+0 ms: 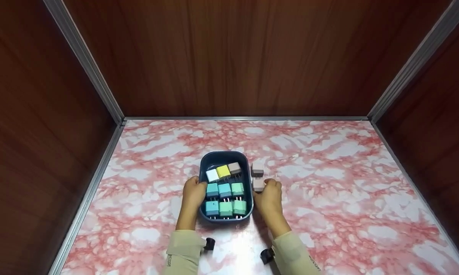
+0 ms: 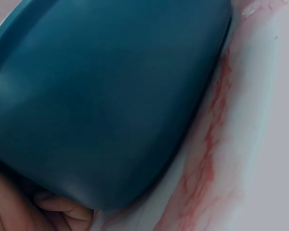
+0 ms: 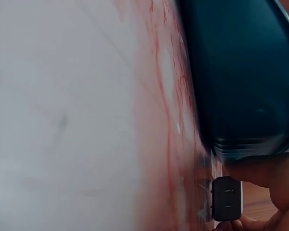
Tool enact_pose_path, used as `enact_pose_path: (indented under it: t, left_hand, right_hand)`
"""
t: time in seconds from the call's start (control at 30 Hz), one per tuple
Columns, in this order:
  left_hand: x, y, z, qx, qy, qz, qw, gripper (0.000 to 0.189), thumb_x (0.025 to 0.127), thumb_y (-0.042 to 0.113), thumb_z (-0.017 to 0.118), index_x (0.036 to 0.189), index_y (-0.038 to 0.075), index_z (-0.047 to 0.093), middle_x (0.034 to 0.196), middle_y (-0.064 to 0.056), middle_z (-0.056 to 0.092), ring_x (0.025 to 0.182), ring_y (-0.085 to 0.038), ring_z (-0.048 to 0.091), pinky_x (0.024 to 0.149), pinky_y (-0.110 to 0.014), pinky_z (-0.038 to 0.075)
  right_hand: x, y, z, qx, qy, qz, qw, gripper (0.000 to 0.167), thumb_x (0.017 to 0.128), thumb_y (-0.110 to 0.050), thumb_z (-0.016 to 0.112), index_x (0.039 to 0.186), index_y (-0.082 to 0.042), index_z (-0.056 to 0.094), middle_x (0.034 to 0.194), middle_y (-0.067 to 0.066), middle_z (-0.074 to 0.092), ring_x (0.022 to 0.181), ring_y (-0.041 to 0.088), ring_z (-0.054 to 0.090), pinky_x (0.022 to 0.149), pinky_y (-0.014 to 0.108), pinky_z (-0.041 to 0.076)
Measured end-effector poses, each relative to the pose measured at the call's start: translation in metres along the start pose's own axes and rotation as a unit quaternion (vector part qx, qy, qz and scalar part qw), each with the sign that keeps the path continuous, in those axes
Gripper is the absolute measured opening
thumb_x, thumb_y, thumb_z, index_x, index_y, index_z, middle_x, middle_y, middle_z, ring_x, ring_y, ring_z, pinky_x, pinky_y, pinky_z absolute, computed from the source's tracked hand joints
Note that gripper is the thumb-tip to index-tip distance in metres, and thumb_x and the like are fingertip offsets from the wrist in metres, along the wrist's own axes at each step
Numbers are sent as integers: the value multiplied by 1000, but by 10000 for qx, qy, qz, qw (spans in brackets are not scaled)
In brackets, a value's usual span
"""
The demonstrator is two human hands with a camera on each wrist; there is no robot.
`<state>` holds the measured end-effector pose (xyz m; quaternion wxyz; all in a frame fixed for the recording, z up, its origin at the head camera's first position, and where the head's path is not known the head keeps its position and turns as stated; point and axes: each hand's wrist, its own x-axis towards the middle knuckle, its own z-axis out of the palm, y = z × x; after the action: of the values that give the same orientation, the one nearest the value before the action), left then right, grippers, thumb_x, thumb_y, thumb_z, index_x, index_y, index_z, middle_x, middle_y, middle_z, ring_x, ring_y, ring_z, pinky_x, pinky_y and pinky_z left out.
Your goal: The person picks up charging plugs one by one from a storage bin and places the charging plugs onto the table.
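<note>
A dark blue plastic container (image 1: 224,153) with rounded corners holds several cube-shaped charger plugs in rows. White (image 1: 212,175), yellow (image 1: 223,171) and beige (image 1: 234,168) plugs make up its far row; blue and green plugs (image 1: 225,208) fill the nearer rows, prongs toward the person. My left hand (image 1: 193,193) grips the container's left side, thumb at the rim and fingers against the outer wall (image 2: 111,96). Just outside the right wall, my right hand (image 1: 269,195) pinches a beige charger plug (image 1: 258,185); its two-pronged face (image 3: 227,198) shows between thumb and fingers in the right wrist view.
Another beige charger plug (image 1: 257,170) stands on the table just beyond the pinched one, beside the container. The red-and-white marbled table (image 1: 328,183) is bounded by brown wood-look panels (image 1: 244,57) with metal edging at the back and sides.
</note>
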<state>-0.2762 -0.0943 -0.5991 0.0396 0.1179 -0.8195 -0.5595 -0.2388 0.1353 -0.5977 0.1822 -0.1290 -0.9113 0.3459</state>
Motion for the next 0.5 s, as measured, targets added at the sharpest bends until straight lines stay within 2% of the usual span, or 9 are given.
enact_pose_path:
  t: [0.5]
  left_hand:
    - [-1, 1, -1, -29, 20, -4, 10000, 23, 80, 8, 55, 63, 14, 40, 62, -2, 38, 63, -21, 38, 57, -32, 32]
  right_hand:
    - [-1, -3, -14, 150, -279, 166, 9994, 59, 71, -11, 86, 117, 12, 56, 112, 30, 54, 108, 46, 55, 100, 52, 45]
